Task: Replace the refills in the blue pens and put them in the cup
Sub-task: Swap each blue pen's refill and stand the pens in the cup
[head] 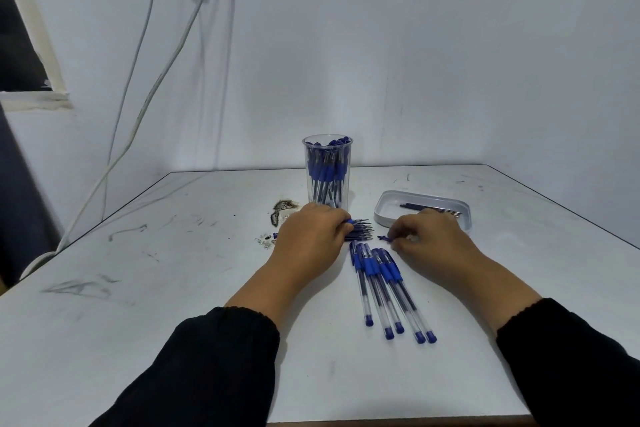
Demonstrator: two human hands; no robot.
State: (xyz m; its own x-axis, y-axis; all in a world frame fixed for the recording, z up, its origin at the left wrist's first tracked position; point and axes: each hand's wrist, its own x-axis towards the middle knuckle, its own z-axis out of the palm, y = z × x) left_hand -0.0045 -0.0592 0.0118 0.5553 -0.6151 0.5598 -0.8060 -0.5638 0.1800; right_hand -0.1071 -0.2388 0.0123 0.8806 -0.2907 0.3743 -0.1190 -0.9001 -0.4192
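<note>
Gripping refills [360, 230], left hand [311, 236], no legible labels

Pens [388, 288] – blue caps/grips, clear barrels; cup [327, 172] clear; tray [423, 208] white; table [138, 305] white w/ dark scuffs.

Cup [327, 163]: clear glossy plastic. Pens [388, 284]: clear smooth plastic barrels, blue grips that look rubbery and matt. Tray [387, 215] near table's right edge: white smooth plastic, slight sheen. Table [173, 288]: white, smooth, semi-matt, scuffed and stained. Sleeves [214, 364]: black matt cloth.
</note>
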